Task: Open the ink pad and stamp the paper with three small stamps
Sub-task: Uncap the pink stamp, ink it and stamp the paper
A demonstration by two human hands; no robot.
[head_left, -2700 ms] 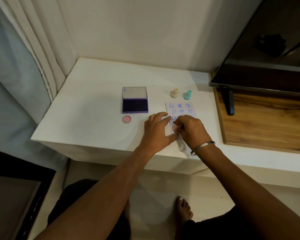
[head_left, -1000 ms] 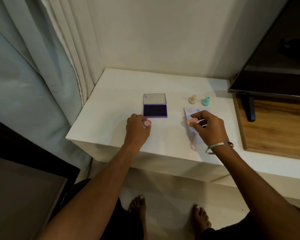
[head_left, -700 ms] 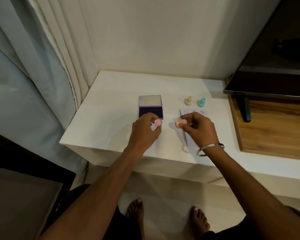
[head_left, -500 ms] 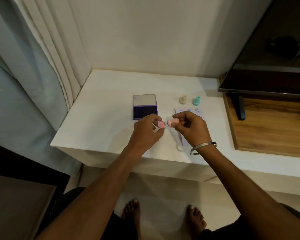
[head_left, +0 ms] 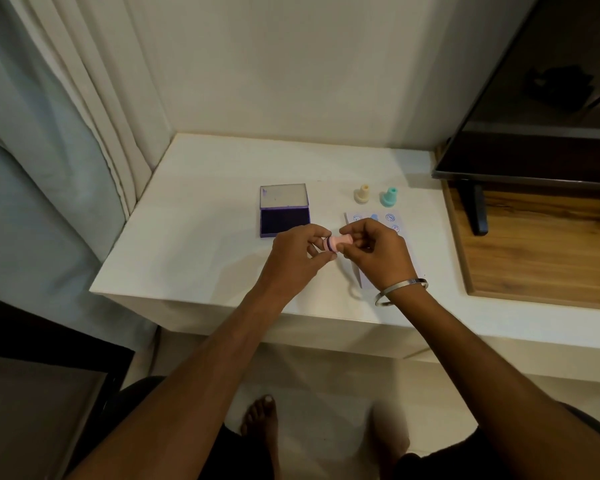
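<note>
Above the white bench (head_left: 194, 258), the right hand (head_left: 378, 252) pinches a pink stamp (head_left: 340, 242) by its narrow stem while the left hand (head_left: 297, 256) presses its cap (head_left: 324, 244) on; light, rigid plastic, likely slippery. The ink pad (head_left: 284, 220) lies open.

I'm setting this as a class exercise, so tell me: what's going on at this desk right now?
A person holds a pink stamp sideways between both hands: the right hand grips its handle, the left hand is at its base end, apparently fitting the cap. The ink pad lies open on the table. The paper already carries blue prints. A cream stamp and a teal stamp stand behind it.
</note>
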